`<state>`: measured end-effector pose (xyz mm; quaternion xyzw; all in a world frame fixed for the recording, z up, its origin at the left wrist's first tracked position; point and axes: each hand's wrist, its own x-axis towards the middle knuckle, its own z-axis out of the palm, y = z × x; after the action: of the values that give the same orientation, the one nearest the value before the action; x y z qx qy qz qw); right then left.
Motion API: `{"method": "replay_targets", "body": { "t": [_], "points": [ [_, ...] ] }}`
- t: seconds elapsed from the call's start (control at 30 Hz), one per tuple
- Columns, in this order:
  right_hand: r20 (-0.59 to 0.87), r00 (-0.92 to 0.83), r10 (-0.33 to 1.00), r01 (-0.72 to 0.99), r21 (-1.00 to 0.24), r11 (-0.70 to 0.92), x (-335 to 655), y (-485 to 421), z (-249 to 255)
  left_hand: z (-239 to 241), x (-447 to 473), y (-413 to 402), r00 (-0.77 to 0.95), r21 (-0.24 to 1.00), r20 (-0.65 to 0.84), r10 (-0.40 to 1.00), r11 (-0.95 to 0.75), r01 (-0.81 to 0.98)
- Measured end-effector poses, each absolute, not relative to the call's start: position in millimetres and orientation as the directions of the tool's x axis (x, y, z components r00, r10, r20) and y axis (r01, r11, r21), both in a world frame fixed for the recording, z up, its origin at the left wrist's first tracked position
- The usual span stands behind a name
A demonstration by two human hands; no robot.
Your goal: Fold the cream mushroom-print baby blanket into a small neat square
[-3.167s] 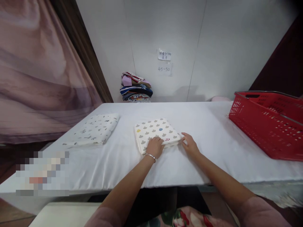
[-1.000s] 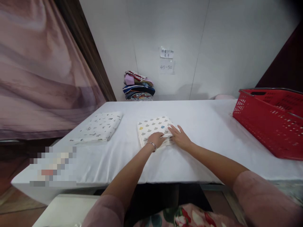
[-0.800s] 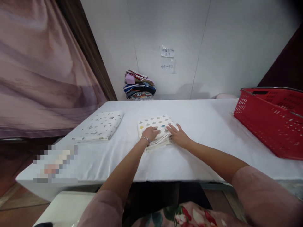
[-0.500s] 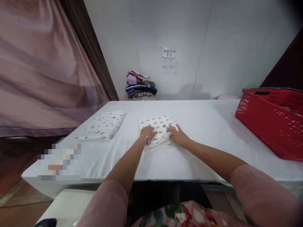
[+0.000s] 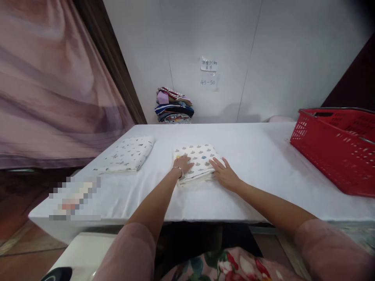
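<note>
In front of me on the white-covered table [image 5: 249,148] lies a folded white cloth [image 5: 199,159] with a grey print and small blue and yellow marks. My left hand [image 5: 183,164] rests on its left side, fingers spread, a bracelet at the wrist. On the right edge of the same cloth lies my right hand [image 5: 225,173], its fingers apart and flat. The folded layers show along the near edge. Farther left is a second folded cloth [image 5: 129,154], white with small dark motifs, untouched by either hand.
A red plastic basket [image 5: 331,152] stands at the right of the table. Behind the far edge rises a stack of folded clothes [image 5: 174,105] by the wall. A pink curtain [image 5: 58,86] hangs at the left. A blurred-out item [image 5: 76,199] lies near the left front corner.
The near edge of the folded cloth now lies flatter and straighter. My right hand has shifted slightly right and toward me; my left hand stays nearly in place.
</note>
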<state>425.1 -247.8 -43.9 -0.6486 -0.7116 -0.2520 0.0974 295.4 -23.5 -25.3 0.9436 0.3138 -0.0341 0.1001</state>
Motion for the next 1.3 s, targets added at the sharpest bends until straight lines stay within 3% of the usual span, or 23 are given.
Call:
{"method": "replay_targets", "body": {
  "t": [0.37,0.67,1.07,1.3],
  "points": [
    [0.473,-0.167,0.865,0.966,0.253,0.048,394.8,-209.7,-49.0,-22.5,297.7,-26.9,0.794,0.136,-0.138,0.591,-0.783,0.607],
    [0.512,-0.160,0.844,0.986,0.118,0.115,379.0,-214.0,-46.8,-27.0,295.3,-21.0,0.816,0.156,-0.144,0.560,-0.801,0.578],
    [0.541,-0.106,0.834,0.991,0.128,0.042,351.8,-181.1,-52.0,-26.0,296.0,-18.2,0.839,0.156,-0.143,0.526,-0.825,0.544],
    [0.535,-0.154,0.830,0.988,0.073,0.137,350.1,-191.3,-53.8,-26.9,287.7,-22.4,0.849,0.148,-0.128,0.513,-0.836,0.528]
  ]
}}
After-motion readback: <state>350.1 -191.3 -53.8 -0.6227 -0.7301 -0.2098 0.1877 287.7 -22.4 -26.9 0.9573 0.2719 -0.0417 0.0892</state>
